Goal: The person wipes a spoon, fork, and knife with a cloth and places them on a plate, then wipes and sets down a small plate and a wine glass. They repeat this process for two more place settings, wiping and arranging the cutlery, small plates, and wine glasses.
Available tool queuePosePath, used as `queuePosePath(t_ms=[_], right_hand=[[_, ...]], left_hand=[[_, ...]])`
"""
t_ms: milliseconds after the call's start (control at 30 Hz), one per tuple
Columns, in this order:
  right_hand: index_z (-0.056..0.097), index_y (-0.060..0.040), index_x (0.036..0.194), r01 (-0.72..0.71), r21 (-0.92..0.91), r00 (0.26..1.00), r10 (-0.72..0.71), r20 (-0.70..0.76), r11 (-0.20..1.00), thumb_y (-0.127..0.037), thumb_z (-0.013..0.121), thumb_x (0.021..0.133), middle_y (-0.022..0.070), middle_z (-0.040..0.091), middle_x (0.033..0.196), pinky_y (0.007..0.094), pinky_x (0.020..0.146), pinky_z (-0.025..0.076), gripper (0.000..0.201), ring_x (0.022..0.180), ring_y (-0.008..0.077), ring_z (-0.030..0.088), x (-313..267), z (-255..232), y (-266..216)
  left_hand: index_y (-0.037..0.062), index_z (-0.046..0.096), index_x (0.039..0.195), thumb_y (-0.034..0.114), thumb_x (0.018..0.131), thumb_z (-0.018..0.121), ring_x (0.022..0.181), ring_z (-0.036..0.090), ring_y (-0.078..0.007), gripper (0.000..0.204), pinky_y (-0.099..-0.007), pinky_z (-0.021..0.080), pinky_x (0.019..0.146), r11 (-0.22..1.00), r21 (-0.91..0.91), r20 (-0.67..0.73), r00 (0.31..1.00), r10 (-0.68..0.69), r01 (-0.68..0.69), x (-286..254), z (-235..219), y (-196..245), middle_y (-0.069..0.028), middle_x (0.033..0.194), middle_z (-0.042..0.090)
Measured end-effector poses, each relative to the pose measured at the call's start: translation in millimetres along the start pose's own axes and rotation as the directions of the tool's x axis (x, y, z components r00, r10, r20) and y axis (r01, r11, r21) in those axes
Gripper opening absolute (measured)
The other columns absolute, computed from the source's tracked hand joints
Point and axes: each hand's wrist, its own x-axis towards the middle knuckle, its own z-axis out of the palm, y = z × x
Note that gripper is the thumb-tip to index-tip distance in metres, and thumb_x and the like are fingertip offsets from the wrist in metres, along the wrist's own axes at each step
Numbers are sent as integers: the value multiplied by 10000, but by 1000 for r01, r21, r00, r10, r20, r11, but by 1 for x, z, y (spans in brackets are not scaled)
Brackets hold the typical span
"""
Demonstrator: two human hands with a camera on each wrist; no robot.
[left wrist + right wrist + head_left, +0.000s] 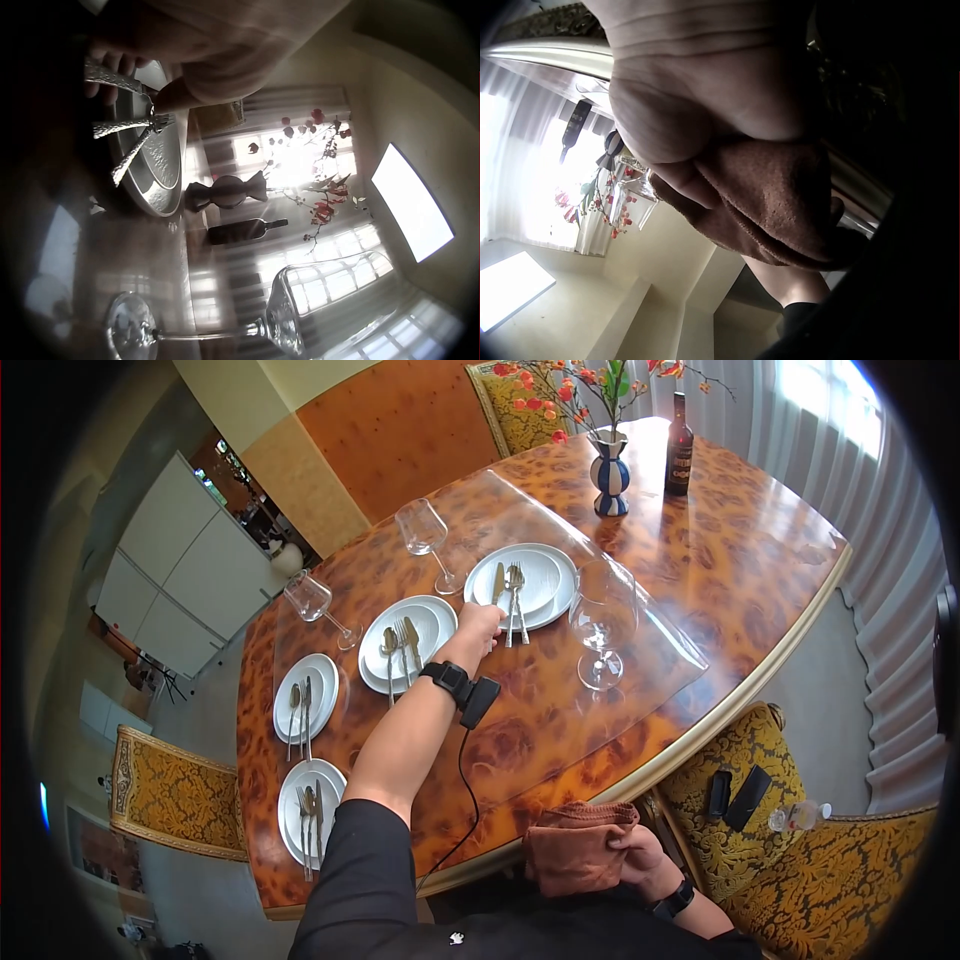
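My left hand (482, 628) reaches to the plate set (548, 614) at the back of the table. Its thumb and fingers pinch the handle of a knife (498, 582), whose blade lies on the small upper plate. Beside the knife rest a fork and a spoon (516, 600), handles past the rim. In the left wrist view the hand (217, 52) is over the knife handle (112, 77). Near the table's front edge my right hand (642, 857) grips a folded brown cloth (575, 852), which also shows in the right wrist view, bunched under the palm (772, 195).
Several other plate sets with cutlery line the left side, one at the middle (370, 660). Wine glasses (600, 670) stand near the plates. A striped vase (610, 475) with flowers and a dark bottle (679, 455) stand at the back. Chairs (175, 790) surround the table.
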Motion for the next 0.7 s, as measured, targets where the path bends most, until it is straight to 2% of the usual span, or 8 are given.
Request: queuePosePath(t_ms=[67, 267, 367, 400, 467, 500, 633, 700], right_hand=[[425, 99, 1362, -8, 8, 1000, 8, 1, 1000, 9, 561, 785, 224, 533, 1345, 469, 1091, 389, 599, 1232, 340, 533, -1, 2, 0], [430, 100, 1357, -31, 9, 1000, 31, 6, 999, 11, 565, 780, 222, 538, 1339, 465, 1090, 391, 600, 1225, 337, 540, -2, -2, -1], [429, 102, 1357, -2, -8, 1000, 2, -12, 1000, 11, 565, 778, 224, 537, 1340, 462, 1089, 392, 602, 1225, 337, 540, -2, 0, 0], [429, 103, 1356, -3, -7, 1000, 3, -11, 1000, 11, 566, 778, 224, 536, 1342, 461, 1090, 392, 602, 1227, 337, 539, -3, 0, 0], [429, 105, 1355, -5, -2, 1000, 5, -8, 1000, 10, 567, 777, 225, 534, 1344, 459, 1090, 391, 602, 1230, 337, 537, -2, 1, 0], [430, 105, 1355, -12, 7, 1000, 12, -2, 1000, 11, 567, 778, 226, 533, 1345, 458, 1091, 391, 600, 1231, 336, 536, -2, 1, 0], [431, 104, 1356, -44, 26, 999, 43, 16, 999, 14, 566, 785, 226, 530, 1349, 454, 1092, 390, 593, 1234, 333, 534, 1, 1, 1], [431, 100, 1358, -57, 28, 998, 56, 23, 998, 17, 565, 788, 224, 531, 1349, 452, 1091, 391, 591, 1233, 331, 535, 3, -1, 2]], left_hand=[[-82, 610, 1045, 146, 800, 655, 626, 578, -189, 337, -344, 430, 474, 998, 61, -16, 1000, 16, -15, 1, 4, 0, -126, 802, 624], [-42, 579, 1123, 143, 836, 656, 779, 583, -217, 350, -386, 474, 628, 992, 129, 94, 996, -12, 0, -9, 3, 7, -107, 936, 607], [-40, 557, 1164, 117, 807, 674, 886, 611, -277, 407, -406, 500, 737, 967, 190, -14, 984, 177, -171, -30, 1, 7, -150, 996, 626], [-39, 553, 1175, 111, 795, 680, 927, 606, -299, 427, -410, 497, 775, 887, 338, -95, 926, 366, -316, -32, 0, 0, -169, 1013, 628], [-36, 544, 1196, 100, 772, 690, 1008, 596, -345, 469, -418, 491, 850, 603, 632, -152, 684, 713, -487, -33, -4, -17, -208, 1048, 633], [11, 586, 1178, 118, 750, 704, 1069, 564, -363, 457, -449, 454, 910, 575, 612, -96, 671, 735, -542, -46, -8, -14, -210, 1139, 619], [86, 669, 1098, 129, 718, 713, 1106, 536, -280, 385, -438, 371, 956, 166, 755, 349, 603, 717, -634, -87, -8, -4, -96, 1154, 613], [89, 665, 1119, 99, 725, 686, 1130, 519, -274, 395, -442, 352, 965, 17, 815, 433, 627, 647, -580, -88, -3, -6, -91, 1121, 619]])
